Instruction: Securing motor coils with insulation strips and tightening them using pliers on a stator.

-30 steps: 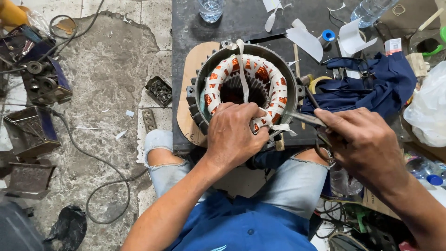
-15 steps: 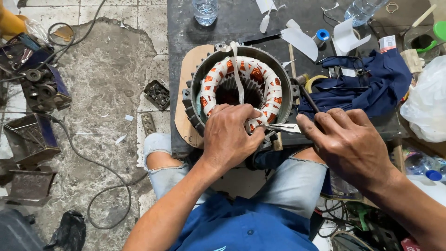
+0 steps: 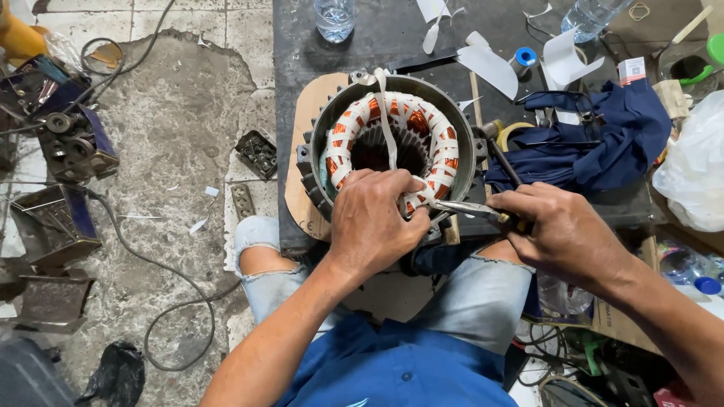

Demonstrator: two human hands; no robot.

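A round motor stator [image 3: 392,143] with copper windings wrapped in white tape sits at the near edge of a dark counter [image 3: 317,75]. The left hand [image 3: 377,226] presses curled fingers onto its near rim. The right hand [image 3: 562,234] grips what look like slim pliers [image 3: 467,209], tip touching the winding.

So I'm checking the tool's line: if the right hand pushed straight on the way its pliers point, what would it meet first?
The right hand aims its pliers leftward. They would first meet the white tape-wrapped copper winding at the stator's near rim, right beside the left hand fingers. Depth is unclear; the tips may already touch.
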